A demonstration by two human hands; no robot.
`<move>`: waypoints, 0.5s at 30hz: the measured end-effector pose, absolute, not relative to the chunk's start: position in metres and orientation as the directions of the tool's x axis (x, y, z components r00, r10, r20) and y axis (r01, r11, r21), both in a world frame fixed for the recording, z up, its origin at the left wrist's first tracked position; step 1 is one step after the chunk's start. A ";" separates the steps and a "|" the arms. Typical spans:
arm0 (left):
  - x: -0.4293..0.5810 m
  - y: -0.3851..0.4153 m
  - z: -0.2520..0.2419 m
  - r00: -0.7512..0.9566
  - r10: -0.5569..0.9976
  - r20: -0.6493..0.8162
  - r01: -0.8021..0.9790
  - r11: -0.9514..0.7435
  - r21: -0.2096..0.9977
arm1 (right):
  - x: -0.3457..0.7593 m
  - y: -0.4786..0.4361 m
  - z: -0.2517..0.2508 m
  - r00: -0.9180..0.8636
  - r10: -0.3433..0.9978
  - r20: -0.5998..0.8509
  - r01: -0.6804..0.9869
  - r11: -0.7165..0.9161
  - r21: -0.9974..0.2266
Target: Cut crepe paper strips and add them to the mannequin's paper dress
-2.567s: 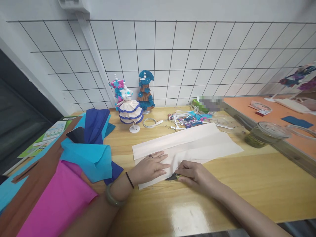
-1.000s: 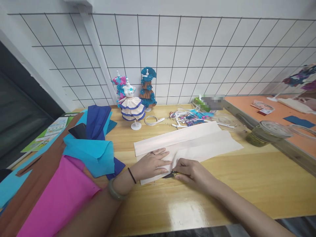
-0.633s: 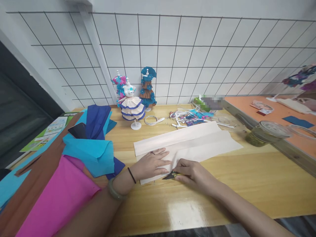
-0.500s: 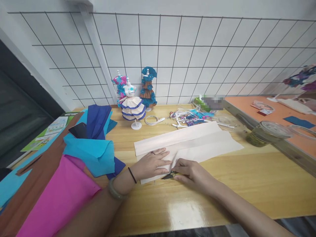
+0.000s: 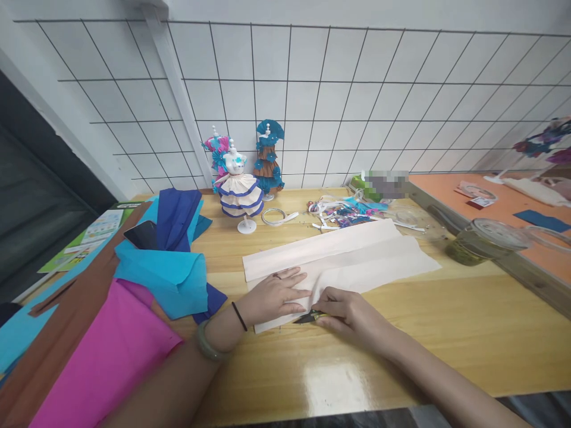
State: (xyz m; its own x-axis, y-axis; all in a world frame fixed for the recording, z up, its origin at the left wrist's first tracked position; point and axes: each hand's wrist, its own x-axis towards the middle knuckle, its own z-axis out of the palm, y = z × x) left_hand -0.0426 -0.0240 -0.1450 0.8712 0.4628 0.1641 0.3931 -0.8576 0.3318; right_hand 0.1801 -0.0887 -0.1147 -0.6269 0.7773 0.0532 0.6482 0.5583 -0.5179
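A long sheet of off-white crepe paper [image 5: 375, 267] lies slantwise on the table, with a raised fold near its front edge. My left hand [image 5: 279, 295] rests flat on its left part, fingers spread. My right hand [image 5: 345, 312] is closed around what looks like a pair of scissors [image 5: 307, 318], at the paper's front edge. The dark pointed blades face left, just below my left fingertips; a bit of yellow handle shows and the rest is hidden by my fingers.
Left lie magenta paper [image 5: 116, 351], turquoise paper [image 5: 165, 276], brown paper [image 5: 66, 303] and a phone [image 5: 141, 235]. Behind are dressed mini mannequins [image 5: 241, 193], a white coil [image 5: 273, 217] and a scrap pile [image 5: 345, 212]. A lidded jar [image 5: 466, 246] stands right.
Almost nothing differs. Both hands, the scissors and the paper keep their places; the whole view has shifted very slightly.
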 end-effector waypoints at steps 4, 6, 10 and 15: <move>-0.043 -0.024 -0.145 0.869 0.466 0.167 0.396 -0.856 0.331 | 0.176 -0.089 -0.114 -0.630 0.776 0.038 0.645 0.550 -0.530; -0.043 -0.024 -0.146 0.867 0.469 0.167 0.398 -0.854 0.335 | 0.174 -0.088 -0.114 -0.632 0.774 0.039 0.643 0.551 -0.532; -0.042 -0.024 -0.147 0.868 0.472 0.158 0.403 -0.853 0.332 | 0.172 -0.086 -0.116 -0.632 0.774 0.052 0.641 0.559 -0.525; -0.042 -0.024 -0.147 0.866 0.475 0.158 0.407 -0.852 0.330 | 0.173 -0.086 -0.119 -0.626 0.777 0.071 0.636 0.561 -0.530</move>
State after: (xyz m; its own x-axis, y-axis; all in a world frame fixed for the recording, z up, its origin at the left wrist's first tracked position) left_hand -0.0419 -0.0240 -0.1470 0.8658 0.4747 0.1580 0.4068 -0.8518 0.3300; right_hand 0.1731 -0.0859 -0.1185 -0.6260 0.7766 0.0709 0.6359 0.5609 -0.5300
